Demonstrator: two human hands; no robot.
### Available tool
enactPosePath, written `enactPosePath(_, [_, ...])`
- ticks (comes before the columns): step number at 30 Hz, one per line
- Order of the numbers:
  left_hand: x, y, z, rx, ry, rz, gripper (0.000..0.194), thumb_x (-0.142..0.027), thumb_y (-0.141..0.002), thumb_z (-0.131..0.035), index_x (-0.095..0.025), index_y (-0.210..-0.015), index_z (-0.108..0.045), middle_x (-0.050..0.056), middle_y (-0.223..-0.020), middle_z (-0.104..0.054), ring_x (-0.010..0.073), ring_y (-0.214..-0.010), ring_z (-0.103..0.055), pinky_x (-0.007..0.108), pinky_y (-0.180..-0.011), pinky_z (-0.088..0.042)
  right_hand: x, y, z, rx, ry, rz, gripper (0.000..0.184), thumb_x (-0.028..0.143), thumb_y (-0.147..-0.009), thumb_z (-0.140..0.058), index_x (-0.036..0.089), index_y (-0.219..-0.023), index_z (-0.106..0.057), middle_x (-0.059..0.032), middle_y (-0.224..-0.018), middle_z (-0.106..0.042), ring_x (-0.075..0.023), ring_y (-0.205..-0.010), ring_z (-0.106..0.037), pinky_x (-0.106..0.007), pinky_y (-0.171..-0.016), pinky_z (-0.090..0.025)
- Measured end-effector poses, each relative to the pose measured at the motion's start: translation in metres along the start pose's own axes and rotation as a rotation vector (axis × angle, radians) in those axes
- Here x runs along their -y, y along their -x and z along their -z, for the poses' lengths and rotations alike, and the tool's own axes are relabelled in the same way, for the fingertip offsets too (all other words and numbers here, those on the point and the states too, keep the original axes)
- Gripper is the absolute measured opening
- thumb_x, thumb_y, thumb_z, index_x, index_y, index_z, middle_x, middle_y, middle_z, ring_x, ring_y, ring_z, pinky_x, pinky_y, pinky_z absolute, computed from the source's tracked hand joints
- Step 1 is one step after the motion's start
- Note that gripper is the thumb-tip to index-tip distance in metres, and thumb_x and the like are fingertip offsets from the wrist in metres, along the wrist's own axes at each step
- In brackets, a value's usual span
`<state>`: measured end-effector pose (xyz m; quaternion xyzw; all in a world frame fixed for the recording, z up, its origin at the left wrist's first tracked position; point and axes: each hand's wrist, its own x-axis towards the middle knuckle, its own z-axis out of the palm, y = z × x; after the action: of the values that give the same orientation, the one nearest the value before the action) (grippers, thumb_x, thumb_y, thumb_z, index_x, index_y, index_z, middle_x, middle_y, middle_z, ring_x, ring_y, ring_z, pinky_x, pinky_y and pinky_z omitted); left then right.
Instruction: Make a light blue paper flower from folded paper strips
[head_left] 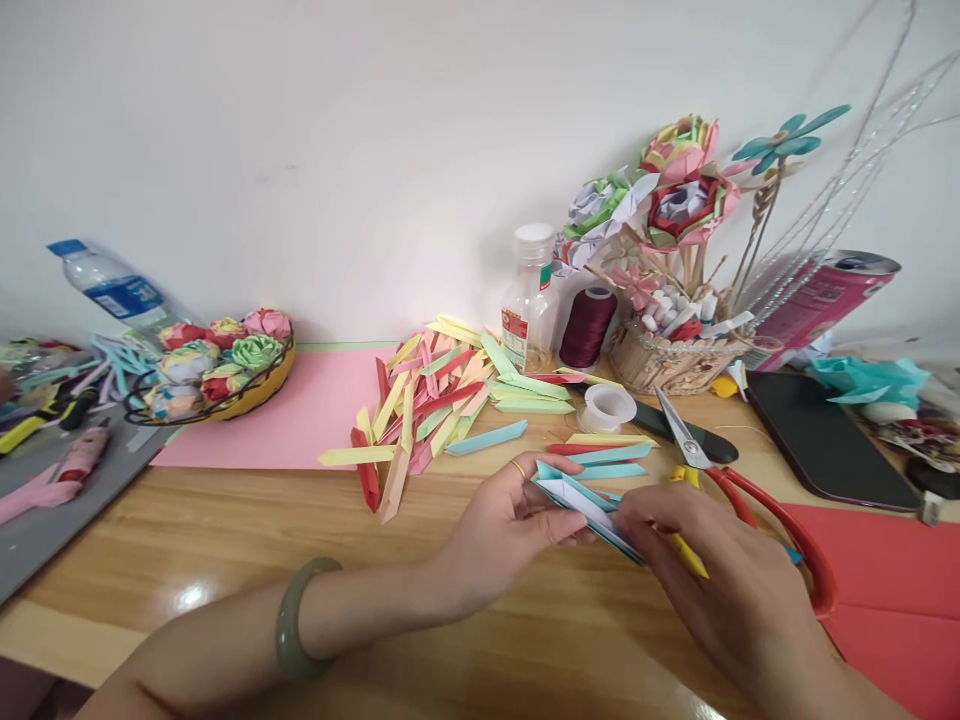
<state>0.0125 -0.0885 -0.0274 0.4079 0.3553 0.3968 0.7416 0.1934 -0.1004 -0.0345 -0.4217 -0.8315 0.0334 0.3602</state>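
Note:
My left hand [508,522] and my right hand [720,580] meet over the wooden table [225,560], both pinched on a folded light-blue and white paper piece [581,500]. The left fingers grip its left end; the right fingers press its right end. A yellow strip [688,555] shows under my right fingers. My left wrist wears a green bangle [296,620]. Just beyond the hands lie a few more blue, red and yellow folded strips [600,455].
A heap of coloured folded paper strips [435,400] lies on a pink sheet [300,420]. Red-handled scissors [742,490], tape roll [607,405], thread spool [587,325], clear bottle [531,300], basket of paper flowers [675,260], black tablet [825,440] and a bowl of paper roses [217,365] stand around.

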Motion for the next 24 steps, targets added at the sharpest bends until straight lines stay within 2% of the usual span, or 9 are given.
enactPosePath(3, [-0.001, -0.004, 0.001, -0.008, 0.004, -0.011, 0.031, -0.025, -0.069, -0.069, -0.016, -0.093, -0.053, 0.0, -0.079, -0.064, 0.0109, -0.073, -0.06, 0.025, -0.073, -0.047, -0.004, 0.0, 0.0, 0.018, 0.069, 0.105, 0.015, 0.013, -0.087, -0.046, 0.022, -0.094, -0.055, -0.0029, -0.087, -0.065, -0.0141, -0.076, -0.061, -0.025, -0.065, -0.046])
enactPosePath(7, [0.002, -0.007, 0.003, 0.009, 0.022, -0.023, 0.032, -0.022, -0.071, -0.067, -0.016, -0.098, -0.051, 0.003, -0.088, -0.066, 0.0139, -0.085, -0.061, 0.03, -0.083, -0.046, -0.006, -0.002, -0.002, -0.015, 0.148, 0.117, 0.013, 0.02, -0.086, -0.05, 0.02, -0.097, -0.056, -0.0044, -0.086, -0.066, -0.0156, -0.076, -0.062, -0.027, -0.067, -0.047])
enactPosePath(11, [0.004, -0.01, 0.004, 0.003, -0.012, -0.04, 0.037, -0.02, -0.071, -0.067, -0.017, -0.104, -0.051, 0.004, -0.093, -0.066, 0.0155, -0.089, -0.061, 0.031, -0.084, -0.046, -0.006, -0.006, -0.005, 0.028, 0.141, 0.037, 0.011, 0.027, -0.089, -0.047, 0.021, -0.092, -0.056, -0.0036, -0.084, -0.066, -0.0163, -0.076, -0.063, -0.026, -0.062, -0.046])
enactPosePath(14, [0.005, -0.013, 0.004, -0.023, -0.114, -0.048, 0.031, -0.022, -0.071, -0.066, -0.017, -0.099, -0.055, 0.003, -0.09, -0.067, 0.0158, -0.088, -0.061, 0.029, -0.082, -0.047, -0.003, -0.009, -0.004, 0.111, 0.081, -0.051, 0.012, 0.024, -0.089, -0.045, 0.021, -0.085, -0.055, -0.0037, -0.086, -0.065, -0.016, -0.076, -0.062, -0.025, -0.062, -0.046])
enactPosePath(18, [0.005, -0.018, 0.004, -0.089, -0.22, -0.03, 0.021, -0.027, -0.073, -0.064, -0.017, -0.091, -0.061, 0.002, -0.09, -0.068, 0.0163, -0.085, -0.062, 0.028, -0.081, -0.047, -0.001, -0.011, -0.003, 0.179, 0.036, -0.153, 0.014, 0.019, -0.088, -0.043, 0.018, -0.082, -0.056, -0.004, -0.073, -0.064, -0.0169, -0.066, -0.06, -0.027, -0.058, -0.044])
enactPosePath(24, [0.006, -0.024, 0.007, -0.141, -0.251, 0.025, 0.027, -0.032, -0.068, -0.066, -0.017, -0.09, -0.064, 0.003, -0.086, -0.071, 0.0187, -0.082, -0.064, 0.03, -0.079, -0.049, -0.002, -0.021, -0.008, 0.137, 0.005, -0.269, 0.011, 0.014, -0.085, -0.046, 0.017, -0.081, -0.055, -0.0034, -0.075, -0.065, -0.0146, -0.066, -0.06, -0.023, -0.056, -0.044])
